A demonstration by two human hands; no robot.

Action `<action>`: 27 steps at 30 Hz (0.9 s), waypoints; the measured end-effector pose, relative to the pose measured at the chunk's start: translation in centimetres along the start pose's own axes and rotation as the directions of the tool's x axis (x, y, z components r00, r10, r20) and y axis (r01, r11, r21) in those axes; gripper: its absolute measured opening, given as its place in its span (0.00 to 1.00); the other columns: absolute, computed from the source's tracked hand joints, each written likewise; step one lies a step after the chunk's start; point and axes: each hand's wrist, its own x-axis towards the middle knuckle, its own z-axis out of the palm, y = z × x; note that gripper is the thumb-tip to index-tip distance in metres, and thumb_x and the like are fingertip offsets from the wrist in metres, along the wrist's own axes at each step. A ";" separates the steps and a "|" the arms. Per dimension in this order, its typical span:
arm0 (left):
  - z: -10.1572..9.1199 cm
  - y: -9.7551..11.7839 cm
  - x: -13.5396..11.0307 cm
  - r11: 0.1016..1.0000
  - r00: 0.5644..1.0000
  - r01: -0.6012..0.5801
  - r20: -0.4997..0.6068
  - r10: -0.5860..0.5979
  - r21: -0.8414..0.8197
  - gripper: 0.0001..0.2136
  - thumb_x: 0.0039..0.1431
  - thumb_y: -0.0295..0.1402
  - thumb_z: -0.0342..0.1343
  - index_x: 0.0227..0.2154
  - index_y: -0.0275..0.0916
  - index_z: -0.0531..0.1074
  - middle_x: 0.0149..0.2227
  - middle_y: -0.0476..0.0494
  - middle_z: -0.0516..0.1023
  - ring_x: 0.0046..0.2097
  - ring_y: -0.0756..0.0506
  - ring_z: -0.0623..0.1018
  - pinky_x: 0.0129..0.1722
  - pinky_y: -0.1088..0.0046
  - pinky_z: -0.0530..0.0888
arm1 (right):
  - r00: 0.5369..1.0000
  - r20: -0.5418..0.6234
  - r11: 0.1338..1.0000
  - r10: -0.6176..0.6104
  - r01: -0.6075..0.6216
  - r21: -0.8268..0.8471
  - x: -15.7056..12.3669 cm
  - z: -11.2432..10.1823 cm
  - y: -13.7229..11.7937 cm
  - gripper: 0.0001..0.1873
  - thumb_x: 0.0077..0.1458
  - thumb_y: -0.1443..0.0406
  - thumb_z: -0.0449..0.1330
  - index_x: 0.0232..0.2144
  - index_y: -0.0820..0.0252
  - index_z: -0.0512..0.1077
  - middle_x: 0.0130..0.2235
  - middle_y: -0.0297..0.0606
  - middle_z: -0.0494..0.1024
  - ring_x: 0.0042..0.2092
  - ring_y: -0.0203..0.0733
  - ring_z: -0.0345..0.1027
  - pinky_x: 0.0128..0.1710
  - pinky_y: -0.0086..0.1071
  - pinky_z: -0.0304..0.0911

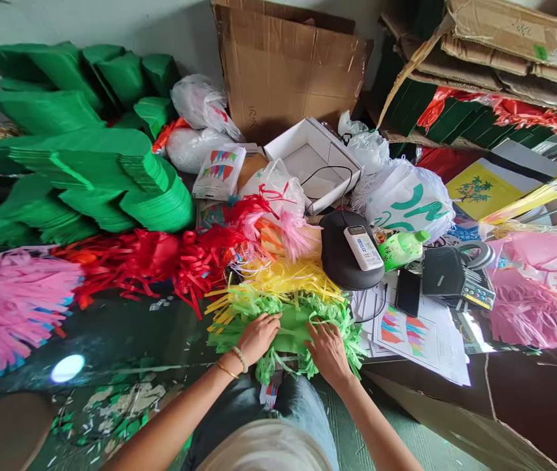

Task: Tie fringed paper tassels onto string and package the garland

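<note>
A stack of light green fringed paper [294,327] lies at the near edge of a dark table [112,333]. My left hand [257,336] rests on its left side with fingers curled onto the fringe. Over on the right side, my right hand [326,350] presses down with fingers bent, pinching the green paper. Yellow fringed paper [278,278] lies just behind the green stack. Red fringed paper [161,261] spreads to the left of it.
Pink fringe [8,301] lies far left, stacks of dark green paper [87,170] behind. A black round case [344,265] carries a white remote [364,248]; a green bottle [401,248], a phone [408,292], printed sheets [420,337], plastic bags, a white box [315,160] and cardboard crowd the right.
</note>
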 end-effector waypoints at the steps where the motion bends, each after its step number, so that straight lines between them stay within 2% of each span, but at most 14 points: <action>1: -0.3 -0.1 0.3 1.000 1.000 0.027 0.004 -0.027 0.000 0.09 0.65 0.25 0.47 0.35 0.40 0.72 0.45 0.43 0.80 0.43 0.45 0.79 0.45 0.68 0.74 | 1.000 0.006 1.000 0.014 -0.014 0.012 0.2 -0.3 0.1 0.16 0.61 0.65 0.57 0.51 0.58 0.72 0.51 0.47 0.76 0.51 0.51 0.68 0.51 0.43 0.58; 4: -0.8 -0.3 1.6 0.994 0.994 0.108 0.018 -0.108 0.018 0.08 0.65 0.27 0.47 0.37 0.40 0.71 0.33 0.45 0.80 0.35 0.45 0.80 0.35 0.71 0.73 | 0.997 0.024 0.996 0.073 -0.074 0.050 1.7 -1.0 0.6 0.12 0.63 0.59 0.55 0.41 0.54 0.77 0.42 0.41 0.79 0.45 0.47 0.71 0.44 0.37 0.59; 6: -0.9 -0.2 2.6 0.988 0.989 0.148 0.026 -0.149 0.038 0.07 0.64 0.27 0.48 0.37 0.40 0.71 0.32 0.45 0.79 0.33 0.45 0.79 0.32 0.72 0.71 | 0.991 0.037 0.989 0.127 -0.129 0.066 2.8 -1.2 1.2 0.16 0.65 0.57 0.53 0.34 0.54 0.78 0.37 0.38 0.80 0.42 0.46 0.71 0.40 0.34 0.59; 9: -0.7 -0.1 3.9 0.978 0.980 0.195 0.036 -0.197 0.070 0.06 0.63 0.27 0.50 0.35 0.40 0.72 0.32 0.44 0.79 0.33 0.44 0.79 0.31 0.72 0.69 | 0.976 0.045 0.975 0.211 -0.214 0.061 4.3 -0.9 1.7 0.19 0.65 0.58 0.53 0.26 0.57 0.77 0.33 0.37 0.79 0.39 0.44 0.71 0.37 0.32 0.57; 15: -0.2 -0.3 4.9 0.962 0.969 0.244 0.014 -0.248 0.124 0.08 0.61 0.24 0.50 0.40 0.39 0.71 0.33 0.42 0.79 0.32 0.43 0.80 0.29 0.70 0.71 | 0.948 0.017 0.948 0.318 -0.318 0.007 5.2 0.1 1.0 0.16 0.62 0.60 0.56 0.25 0.59 0.76 0.33 0.41 0.78 0.39 0.47 0.69 0.38 0.35 0.56; 17: -0.6 -0.2 4.8 0.956 0.966 0.257 -0.023 -0.256 0.144 0.11 0.61 0.23 0.48 0.43 0.38 0.71 0.38 0.39 0.79 0.34 0.42 0.79 0.30 0.68 0.73 | 0.947 0.005 0.947 0.320 -0.320 -0.007 5.2 0.3 0.7 0.15 0.62 0.60 0.56 0.27 0.59 0.76 0.35 0.42 0.77 0.40 0.47 0.69 0.40 0.35 0.56; 19: -1.0 0.4 4.4 0.951 0.965 0.260 -0.074 -0.251 0.167 0.14 0.62 0.22 0.45 0.48 0.36 0.69 0.47 0.33 0.76 0.40 0.39 0.79 0.35 0.64 0.74 | 0.948 -0.007 0.948 0.317 -0.317 -0.019 5.1 0.4 0.5 0.15 0.63 0.61 0.55 0.28 0.59 0.76 0.36 0.42 0.77 0.41 0.48 0.68 0.41 0.36 0.56; 21: -1.1 1.8 3.9 0.957 0.973 0.222 -0.104 -0.206 0.186 0.17 0.62 0.20 0.43 0.52 0.36 0.67 0.54 0.30 0.71 0.47 0.38 0.77 0.44 0.59 0.74 | 0.950 -0.017 0.950 0.312 -0.312 -0.028 5.0 0.4 0.3 0.14 0.63 0.61 0.54 0.29 0.59 0.76 0.37 0.43 0.77 0.42 0.48 0.68 0.42 0.37 0.56; 23: -0.6 3.5 3.4 0.974 0.991 0.120 -0.076 -0.107 0.192 0.18 0.61 0.19 0.44 0.51 0.40 0.68 0.56 0.35 0.71 0.50 0.40 0.75 0.48 0.61 0.73 | 0.951 -0.026 0.951 0.307 -0.308 -0.035 5.0 0.4 0.3 0.13 0.63 0.62 0.54 0.29 0.59 0.75 0.37 0.43 0.77 0.42 0.47 0.68 0.42 0.37 0.56; 25: 0.3 5.0 3.1 0.982 1.000 0.011 -0.018 -0.008 0.188 0.19 0.58 0.18 0.48 0.49 0.42 0.69 0.55 0.40 0.72 0.47 0.42 0.77 0.46 0.64 0.75 | 0.953 -0.036 0.952 0.302 -0.303 -0.040 5.0 0.4 0.3 0.13 0.62 0.63 0.54 0.28 0.59 0.75 0.36 0.42 0.77 0.41 0.47 0.68 0.41 0.36 0.56; 27: 1.3 5.7 2.9 0.981 0.999 -0.036 0.019 0.033 0.192 0.22 0.53 0.17 0.51 0.49 0.41 0.70 0.56 0.40 0.72 0.45 0.42 0.77 0.43 0.64 0.76 | 0.954 -0.046 0.954 0.296 -0.298 -0.044 5.0 0.5 0.3 0.13 0.62 0.63 0.55 0.27 0.59 0.74 0.35 0.41 0.76 0.41 0.47 0.68 0.41 0.36 0.56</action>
